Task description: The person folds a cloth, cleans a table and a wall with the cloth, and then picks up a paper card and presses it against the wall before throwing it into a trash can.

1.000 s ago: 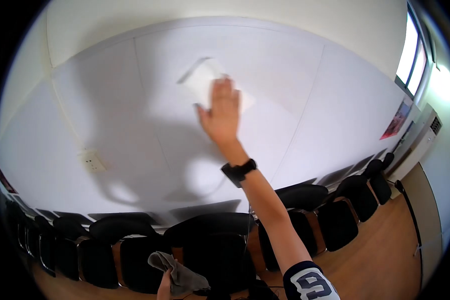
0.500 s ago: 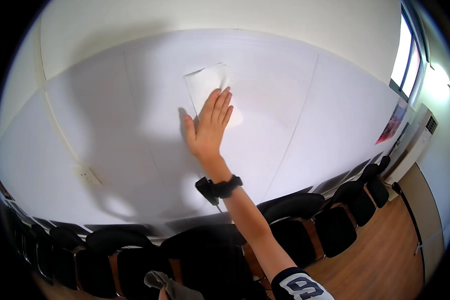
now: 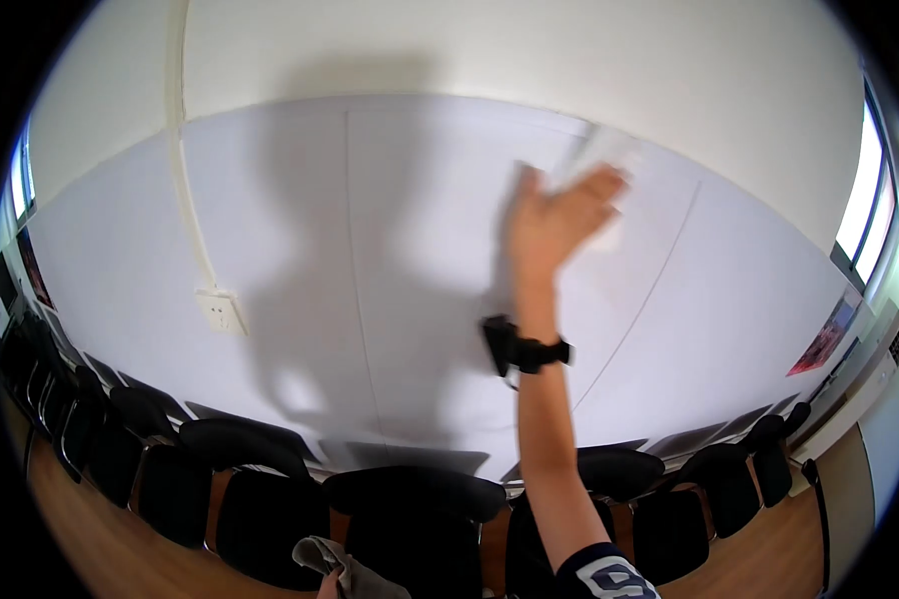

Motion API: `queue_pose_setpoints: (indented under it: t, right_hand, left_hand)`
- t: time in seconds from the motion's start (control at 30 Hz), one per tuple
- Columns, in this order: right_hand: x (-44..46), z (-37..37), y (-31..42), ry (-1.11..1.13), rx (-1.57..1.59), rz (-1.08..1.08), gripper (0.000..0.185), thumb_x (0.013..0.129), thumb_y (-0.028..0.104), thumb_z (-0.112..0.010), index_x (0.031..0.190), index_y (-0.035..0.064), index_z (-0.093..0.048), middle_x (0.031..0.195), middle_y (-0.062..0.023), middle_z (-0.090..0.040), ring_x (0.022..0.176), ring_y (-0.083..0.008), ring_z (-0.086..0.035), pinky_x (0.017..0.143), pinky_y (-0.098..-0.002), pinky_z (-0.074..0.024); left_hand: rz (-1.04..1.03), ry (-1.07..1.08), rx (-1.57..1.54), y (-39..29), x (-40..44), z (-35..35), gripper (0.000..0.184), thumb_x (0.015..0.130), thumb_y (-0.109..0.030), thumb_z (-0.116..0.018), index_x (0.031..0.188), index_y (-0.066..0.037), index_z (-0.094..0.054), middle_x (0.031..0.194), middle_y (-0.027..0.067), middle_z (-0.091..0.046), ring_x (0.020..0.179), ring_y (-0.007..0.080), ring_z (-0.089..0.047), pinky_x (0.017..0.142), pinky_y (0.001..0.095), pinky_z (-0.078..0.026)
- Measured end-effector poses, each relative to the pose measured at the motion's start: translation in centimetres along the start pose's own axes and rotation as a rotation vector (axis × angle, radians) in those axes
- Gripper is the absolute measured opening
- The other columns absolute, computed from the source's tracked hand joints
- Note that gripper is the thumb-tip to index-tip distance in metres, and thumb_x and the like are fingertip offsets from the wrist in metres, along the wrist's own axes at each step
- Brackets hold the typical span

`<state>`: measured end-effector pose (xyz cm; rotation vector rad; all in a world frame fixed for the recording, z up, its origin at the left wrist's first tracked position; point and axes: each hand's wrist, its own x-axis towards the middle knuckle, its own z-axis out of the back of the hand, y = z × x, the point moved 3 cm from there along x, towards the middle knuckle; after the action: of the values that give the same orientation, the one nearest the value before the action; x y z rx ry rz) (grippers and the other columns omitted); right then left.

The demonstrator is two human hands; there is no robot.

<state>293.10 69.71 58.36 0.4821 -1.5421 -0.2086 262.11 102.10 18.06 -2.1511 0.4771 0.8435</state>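
Note:
My right hand (image 3: 566,215) is raised to the wall panel, blurred by motion, its fingers stretched out and thumb apart. Beneath the fingers lies a thin white sheet, paper or cloth (image 3: 609,150), against the panel close to its top edge. A black band with a small device (image 3: 527,349) is strapped round that wrist. At the bottom edge, a small part of my left hand (image 3: 328,586) shows, closed on a crumpled grey cloth (image 3: 365,579). Most of the left hand is out of view.
Black chairs (image 3: 410,539) line the foot of the white wall panel (image 3: 440,250). A wall socket (image 3: 220,311) and a cable duct (image 3: 192,200) are on the left. To the right are a poster (image 3: 824,337) and a window (image 3: 859,215).
My right hand and the white sheet have moved right and up across the panel, towards its top edge. The view has turned left. My left hand still holds the grey cloth low down.

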Motion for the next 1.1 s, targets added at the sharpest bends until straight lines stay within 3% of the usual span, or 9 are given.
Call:
queue_pose_setpoints:
  t: [0.13, 0.2, 0.27, 0.4, 0.53, 0.6, 0.7, 0.93, 1.1]
  right_hand:
    - [-6.6, -3.7, 8.1, 0.297, 0.07, 0.327, 0.086, 0.082, 0.047, -0.058, 0.139, -0.0084, -0.026, 0.148, -0.0241, -0.019, 0.139, -0.034, -0.014, 0.111, -0.0502, -0.0159]
    - [-10.7, -4.3, 7.1, 0.459, 0.224, 0.464, 0.085, 0.08, 0.048, -0.06, 0.139, -0.0043, -0.028, 0.147, -0.0207, -0.023, 0.138, -0.0332, -0.02, 0.109, -0.0521, -0.017]
    - [-12.6, -2.7, 3.8, 0.505, 0.21, 0.533, 0.075, 0.084, 0.045, -0.057, 0.138, -0.0006, -0.033, 0.146, -0.0146, -0.03, 0.137, -0.0266, -0.025, 0.109, -0.0454, -0.0233]
    - [-13.0, 1.8, -7.9, 0.561, -0.022, 0.293, 0.077, 0.079, 0.039, -0.066, 0.136, -0.003, -0.036, 0.143, -0.0209, -0.033, 0.135, -0.0321, -0.028, 0.109, -0.0495, -0.0216]
    - [-5.5, 6.6, -17.5, 0.169, -0.2, 0.08, 0.074, 0.091, 0.03, -0.048, 0.143, -0.0069, -0.01, 0.149, -0.0272, -0.011, 0.14, -0.0379, -0.007, 0.112, -0.0508, -0.0049]
    - [-3.2, 5.3, -16.1, 0.048, -0.118, -0.135, 0.07, 0.097, 0.04, -0.033, 0.143, -0.006, -0.007, 0.15, -0.0251, -0.006, 0.14, -0.0366, -0.003, 0.112, -0.0495, -0.003]
    - [-0.6, 1.6, -10.8, -0.026, -0.177, -0.155, 0.074, 0.096, 0.045, -0.032, 0.143, -0.0058, -0.006, 0.151, -0.0245, -0.003, 0.141, -0.0358, -0.002, 0.112, -0.0487, -0.003]
    - [-2.6, -4.0, 8.2, 0.041, -0.152, 0.314, 0.083, 0.092, 0.053, -0.039, 0.143, -0.0055, -0.01, 0.15, -0.0245, -0.007, 0.141, -0.0357, -0.005, 0.112, -0.0497, -0.0069]
    - [-13.8, -7.5, 14.9, 0.301, -0.037, 0.727, 0.08, 0.09, 0.054, -0.042, 0.14, -0.0055, -0.026, 0.148, -0.0223, -0.021, 0.139, -0.0344, -0.018, 0.11, -0.0502, -0.0163]
  left_hand:
    - [0.019, 0.071, -0.094, -0.7, -3.3, -3.5, 0.03, 0.094, -0.039, -0.047, 0.103, -0.014, -0.061, 0.098, 0.003, -0.061, 0.095, 0.0226, -0.056, 0.085, 0.0376, -0.047]
    - [0.05, 0.109, -0.106, -0.8, -3.6, -5.1, 0.031, 0.094, -0.039, -0.047, 0.104, -0.013, -0.06, 0.098, 0.0033, -0.061, 0.095, 0.0225, -0.056, 0.086, 0.0364, -0.047]
    - [0.051, 0.079, -0.043, -0.5, -1.8, -4.2, 0.031, 0.094, -0.037, -0.047, 0.107, -0.012, -0.059, 0.099, 0.0038, -0.061, 0.095, 0.0223, -0.056, 0.085, 0.0358, -0.047]
    - [0.059, 0.062, 0.07, -0.4, 1.1, -2.9, 0.032, 0.093, -0.033, -0.047, 0.112, -0.009, -0.056, 0.102, 0.0049, -0.061, 0.094, 0.0218, -0.057, 0.084, 0.0345, -0.047]
    - [0.053, 0.066, 0.158, -0.6, 3.4, -1.0, 0.034, 0.093, -0.029, -0.048, 0.118, -0.006, -0.053, 0.104, 0.006, -0.061, 0.093, 0.0214, -0.058, 0.083, 0.0333, -0.048]
    - [0.056, 0.087, 0.231, -0.7, 4.8, 0.8, 0.036, 0.093, -0.027, -0.048, 0.12, -0.005, -0.051, 0.105, 0.0066, -0.061, 0.093, 0.0212, -0.059, 0.083, 0.0327, -0.048]
    - [0.037, 0.112, 0.32, -0.4, 6.9, 2.9, 0.039, 0.092, -0.024, -0.048, 0.125, -0.003, -0.049, 0.107, 0.0074, -0.061, 0.092, 0.0208, -0.059, 0.082, 0.0317, -0.048]
    - [-0.108, -0.007, 0.144, 1.3, 8.4, 3.8, 0.051, 0.083, -0.027, -0.061, 0.124, 0.002, -0.048, 0.108, 0.0116, -0.059, 0.095, 0.0212, -0.058, 0.082, 0.0306, -0.046]
    - [-0.102, -0.114, 0.116, 1.4, 8.1, 5.2, 0.05, 0.084, -0.026, -0.059, 0.124, 0.002, -0.049, 0.109, 0.0122, -0.058, 0.098, 0.0218, -0.056, 0.084, 0.031, -0.045]
